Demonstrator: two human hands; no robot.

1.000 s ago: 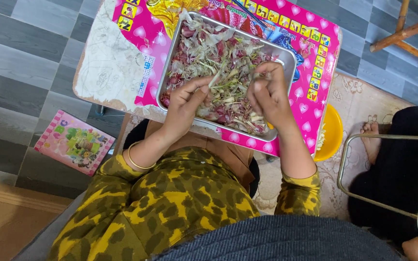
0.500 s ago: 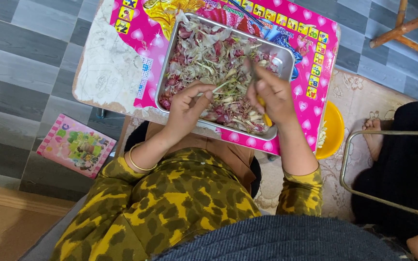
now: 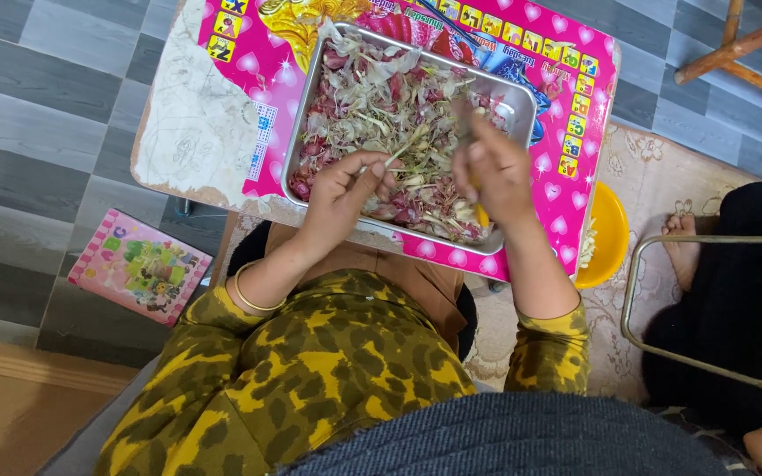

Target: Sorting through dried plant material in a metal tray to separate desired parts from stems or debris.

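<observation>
Tiled floor, pink counter carried the tray of shallots. Left hand pinched a stem there; right hand had lifted higher, fingers curled, contents unclear.

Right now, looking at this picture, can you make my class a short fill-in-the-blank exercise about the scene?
1. Both hands, the left hand and the right hand, work over a metal ____ of peels.
2. The tray stands on a small table whose top is mostly ____.
3. A picture book lies on the ____.
4. A ____ bowl sits beside the table.

Missing words: tray; pink; floor; yellow
</observation>
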